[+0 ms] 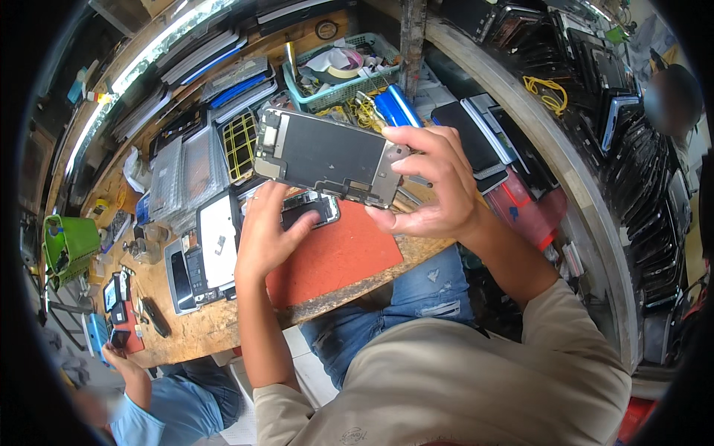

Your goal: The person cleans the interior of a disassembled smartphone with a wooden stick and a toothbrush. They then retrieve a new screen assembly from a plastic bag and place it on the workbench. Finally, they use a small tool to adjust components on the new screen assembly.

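Observation:
My right hand [439,182] is closed on a phone screen [327,152], pinching its right end between thumb and fingers. The screen is raised over the bench, its dark back with metal plates and a flex cable facing me. Below it an opened phone body [327,212] lies on a red mat [335,256]. Beside that body is my left hand [264,230], thumb spread away from the fingers. Its thumb reaches over the phone body's near left part; whether it presses on it I cannot tell. The raised screen's lower edge is close above the left fingertips.
A white panel [217,241] and a silver phone [179,276] lie left of the mat. Behind are clear plastic trays [182,175] and a teal basket [309,97]. Stacked phone screens [639,245] fill the right side. A co-worker's hand [130,372] holds a device at lower left.

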`<state>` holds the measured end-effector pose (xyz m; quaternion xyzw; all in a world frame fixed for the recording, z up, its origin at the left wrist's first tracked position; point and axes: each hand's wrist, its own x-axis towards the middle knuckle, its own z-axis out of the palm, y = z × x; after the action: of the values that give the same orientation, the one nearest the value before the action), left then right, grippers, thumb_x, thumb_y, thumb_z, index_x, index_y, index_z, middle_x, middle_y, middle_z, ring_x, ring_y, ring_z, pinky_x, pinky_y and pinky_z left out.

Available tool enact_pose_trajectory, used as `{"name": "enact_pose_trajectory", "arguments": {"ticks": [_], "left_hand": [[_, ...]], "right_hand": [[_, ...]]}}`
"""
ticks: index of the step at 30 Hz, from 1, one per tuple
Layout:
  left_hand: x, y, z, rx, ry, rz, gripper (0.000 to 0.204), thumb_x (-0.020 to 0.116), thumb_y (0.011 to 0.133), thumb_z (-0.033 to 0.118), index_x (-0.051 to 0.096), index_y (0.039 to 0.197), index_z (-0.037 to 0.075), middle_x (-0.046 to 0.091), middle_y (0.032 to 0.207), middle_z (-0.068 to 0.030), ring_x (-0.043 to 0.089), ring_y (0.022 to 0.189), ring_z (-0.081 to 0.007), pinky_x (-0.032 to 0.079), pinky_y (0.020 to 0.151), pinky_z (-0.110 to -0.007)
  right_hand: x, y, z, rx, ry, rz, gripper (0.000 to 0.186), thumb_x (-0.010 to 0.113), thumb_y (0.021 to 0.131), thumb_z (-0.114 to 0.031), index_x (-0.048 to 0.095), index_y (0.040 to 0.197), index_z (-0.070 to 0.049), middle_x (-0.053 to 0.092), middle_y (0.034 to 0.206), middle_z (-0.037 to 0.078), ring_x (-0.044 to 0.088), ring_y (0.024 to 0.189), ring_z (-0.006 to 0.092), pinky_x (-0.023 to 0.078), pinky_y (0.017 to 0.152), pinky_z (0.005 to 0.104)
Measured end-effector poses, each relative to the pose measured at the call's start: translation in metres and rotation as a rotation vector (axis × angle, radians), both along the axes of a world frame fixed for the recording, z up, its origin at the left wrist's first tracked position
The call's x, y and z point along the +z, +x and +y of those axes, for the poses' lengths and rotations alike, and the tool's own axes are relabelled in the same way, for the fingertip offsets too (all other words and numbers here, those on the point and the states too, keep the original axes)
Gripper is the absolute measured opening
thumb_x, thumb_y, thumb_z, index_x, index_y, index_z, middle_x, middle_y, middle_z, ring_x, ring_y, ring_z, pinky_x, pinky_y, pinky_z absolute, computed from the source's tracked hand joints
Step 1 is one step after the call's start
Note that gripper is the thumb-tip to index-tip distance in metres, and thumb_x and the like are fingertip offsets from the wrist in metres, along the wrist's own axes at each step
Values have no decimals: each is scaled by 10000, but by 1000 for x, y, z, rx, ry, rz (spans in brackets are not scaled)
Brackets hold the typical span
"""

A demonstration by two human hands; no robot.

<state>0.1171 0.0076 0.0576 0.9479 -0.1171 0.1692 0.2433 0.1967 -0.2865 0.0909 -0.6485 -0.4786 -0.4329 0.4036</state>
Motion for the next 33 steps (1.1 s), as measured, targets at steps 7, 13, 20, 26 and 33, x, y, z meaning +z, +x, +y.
{"name": "enact_pose_trajectory", "arguments": {"ticks": [7,13,20,26,33], "left_hand": [[15,-19,-7,-109,-1322,-75,312,617,1157,173,703,1361,-47,766,1120,-88,697,991,-140,575,899,-320],[16,-41,-12,43,-1217,-123,300,707,1114,176,737,1319,-41,767,1038,-57,656,865,-108,545,795,-284],[6,-59,-10,148,-1185,-104,279,718,1104,164,749,1280,-50,750,986,-51,664,829,-129,552,770,-297],[1,-65,-16,215,-1186,-140,239,712,1102,142,753,1238,-51,721,940,-39,648,800,-127,555,744,-304],[8,-73,-27,215,-1131,-198,231,705,1105,123,741,1240,-61,720,942,-39,641,809,-110,549,744,-290]], "right_hand": [[-17,-9,8,29,-66,21,676,1009,631,-199,641,1185,-79,719,1341,197,695,1014,314,515,903,437],[-31,-20,16,54,-94,52,674,1000,639,-194,641,1198,-80,709,1363,203,700,994,300,516,911,433],[-35,-29,19,100,-105,121,671,995,649,-220,652,1210,-86,737,1341,176,697,1043,322,511,907,439],[-38,-35,18,114,-129,164,664,995,656,-228,647,1198,-68,741,1335,196,707,1052,334,512,899,443],[-43,-36,13,120,-120,187,627,985,692,-254,664,1197,-68,741,1359,177,708,1067,334,508,914,445]]}}
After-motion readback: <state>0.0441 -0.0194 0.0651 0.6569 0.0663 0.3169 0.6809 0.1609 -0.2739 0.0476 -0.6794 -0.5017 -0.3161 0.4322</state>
